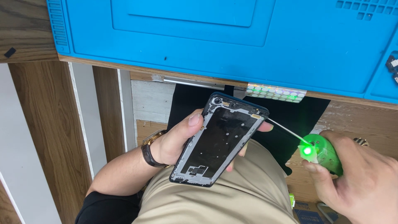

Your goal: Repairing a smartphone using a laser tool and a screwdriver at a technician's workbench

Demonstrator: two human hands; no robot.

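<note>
My left hand (174, 143) grips an opened phone frame (217, 141) over my lap. My right hand (360, 174) clasps a green bottle (323, 153); its needle tip (286, 129) seems to touch the frame's upper edge. Above lies a blue mat (232, 45).

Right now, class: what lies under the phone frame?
Under the phone frame show the left hand, its fingers and beige trousers. The palm side is covered.
</note>
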